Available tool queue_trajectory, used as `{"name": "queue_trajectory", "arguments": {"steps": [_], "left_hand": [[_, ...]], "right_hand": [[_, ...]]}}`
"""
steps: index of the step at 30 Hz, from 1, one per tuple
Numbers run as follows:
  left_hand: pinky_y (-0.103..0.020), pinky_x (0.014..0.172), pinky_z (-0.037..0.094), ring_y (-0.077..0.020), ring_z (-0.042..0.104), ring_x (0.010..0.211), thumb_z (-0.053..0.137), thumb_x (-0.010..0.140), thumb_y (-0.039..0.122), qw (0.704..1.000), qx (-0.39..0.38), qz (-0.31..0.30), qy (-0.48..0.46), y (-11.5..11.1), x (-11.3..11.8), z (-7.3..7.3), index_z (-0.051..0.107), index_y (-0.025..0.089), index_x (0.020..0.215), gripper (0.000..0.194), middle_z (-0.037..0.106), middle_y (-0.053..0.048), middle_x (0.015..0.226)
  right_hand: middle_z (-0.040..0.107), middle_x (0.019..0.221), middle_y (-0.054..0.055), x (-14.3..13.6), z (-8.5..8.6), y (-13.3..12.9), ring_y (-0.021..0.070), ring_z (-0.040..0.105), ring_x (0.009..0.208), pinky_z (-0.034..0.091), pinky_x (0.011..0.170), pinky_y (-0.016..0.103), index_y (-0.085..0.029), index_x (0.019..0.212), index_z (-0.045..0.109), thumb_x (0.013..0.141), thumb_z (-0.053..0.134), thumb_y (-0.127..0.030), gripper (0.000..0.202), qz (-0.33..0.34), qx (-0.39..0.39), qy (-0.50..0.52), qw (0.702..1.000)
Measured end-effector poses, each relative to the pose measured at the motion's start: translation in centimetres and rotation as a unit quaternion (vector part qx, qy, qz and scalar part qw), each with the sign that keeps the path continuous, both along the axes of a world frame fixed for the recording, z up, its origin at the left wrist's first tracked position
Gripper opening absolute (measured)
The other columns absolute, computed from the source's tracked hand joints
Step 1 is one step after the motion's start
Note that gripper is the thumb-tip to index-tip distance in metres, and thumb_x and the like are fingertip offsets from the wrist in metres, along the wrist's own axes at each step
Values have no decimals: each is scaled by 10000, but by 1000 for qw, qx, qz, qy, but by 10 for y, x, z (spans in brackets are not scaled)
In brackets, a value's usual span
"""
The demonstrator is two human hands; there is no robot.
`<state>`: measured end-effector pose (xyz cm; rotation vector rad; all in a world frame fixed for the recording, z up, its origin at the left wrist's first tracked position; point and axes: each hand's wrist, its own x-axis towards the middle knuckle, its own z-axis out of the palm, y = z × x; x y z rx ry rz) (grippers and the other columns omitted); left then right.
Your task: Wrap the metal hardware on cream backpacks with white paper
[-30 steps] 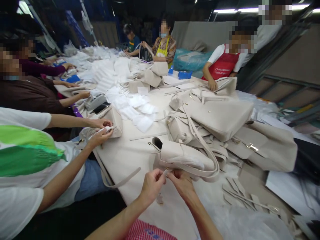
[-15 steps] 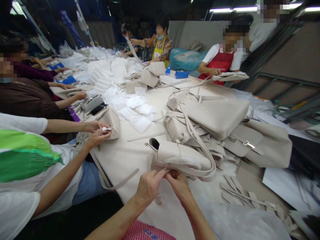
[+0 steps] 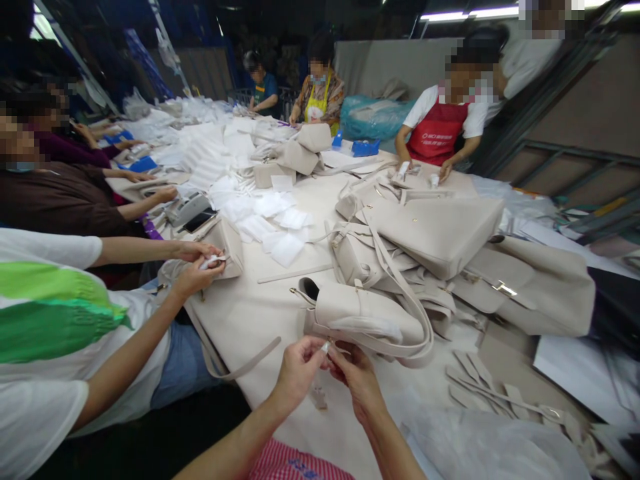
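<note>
A beige handbag lies on its side just beyond my hands, its looped strap curving round its right side. My left hand pinches a small white piece at the bag's near edge. The fingers of my right hand are pressed together beside it, touching the same spot; what they grip is too small to make out. A small clear and tan item is visible on the table just below, between my hands.
More beige bags are piled behind and to the right. Loose straps and clear plastic lie at the right front. At the left, a person's hands work on another bag. White sheets lie mid-table.
A white piece now shows between my fingertips, and my hands have shifted slightly. Across the table, the person in the red apron has put down the beige piece and lowered both hands.
</note>
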<state>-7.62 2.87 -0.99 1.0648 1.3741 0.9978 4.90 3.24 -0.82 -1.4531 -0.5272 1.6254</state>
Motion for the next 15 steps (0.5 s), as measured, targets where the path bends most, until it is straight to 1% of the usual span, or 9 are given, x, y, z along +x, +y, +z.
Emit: {"name": "queue_trajectory", "arguments": {"steps": [2, 4, 7, 9, 11, 13, 15], "left_hand": [[-250, 620, 497, -159, 642, 628, 581, 770, 218, 1000, 7, 5, 14, -2, 0, 5, 678, 150, 856, 147, 674, -16, 652], [-240, 602, 463, -147, 614, 605, 581, 781, 206, 999, 20, -2, 44, -5, 1, 11, 676, 166, 845, 122, 649, 4, 627], [-238, 588, 442, -141, 598, 577, 560, 798, 193, 997, 29, -4, 72, -8, 2, 14, 606, 187, 954, 162, 621, 41, 595], [-240, 593, 453, -146, 612, 579, 562, 792, 192, 999, 17, 14, 47, -9, 3, 13, 512, 206, 994, 209, 616, 61, 581], [-244, 595, 463, -152, 629, 585, 573, 774, 197, 1000, -1, 29, 0, -9, 4, 11, 437, 224, 962, 234, 623, 67, 576], [-249, 590, 468, -154, 638, 579, 589, 752, 207, 997, -23, 31, -60, -9, 5, 7, 393, 233, 928, 264, 637, 64, 579], [-247, 568, 457, -147, 626, 545, 609, 734, 230, 993, -44, 29, -108, -8, 6, 5, 369, 235, 907, 296, 642, 62, 570]], "right_hand": [[678, 619, 2, -1, -1, 0, 141, 593, 586, 464, 586, 259, -160, 807, 677, 454, 904, -464, 518, -18, -4, 23, 1000], [713, 706, 15, -2, -2, 1, 153, 626, 662, 490, 646, 266, -163, 783, 684, 452, 912, -420, 477, -31, -2, 55, 998], [733, 796, 19, -5, -2, 2, 164, 639, 735, 505, 695, 278, -168, 791, 705, 479, 903, -341, 408, -39, -2, 107, 994], [735, 805, 26, -5, -2, 2, 173, 640, 739, 501, 668, 278, -167, 791, 714, 499, 885, -294, 362, -37, -6, 142, 989], [738, 816, 45, -5, -2, 3, 189, 645, 745, 495, 640, 282, -162, 781, 718, 507, 865, -272, 330, -29, -13, 178, 984], [740, 835, 68, -4, -2, 4, 202, 652, 760, 496, 633, 288, -158, 769, 720, 509, 852, -283, 317, -18, -22, 212, 977], [735, 841, 60, -4, 0, 4, 190, 647, 757, 496, 629, 278, -172, 781, 724, 531, 849, -329, 320, -13, -23, 236, 971]]}}
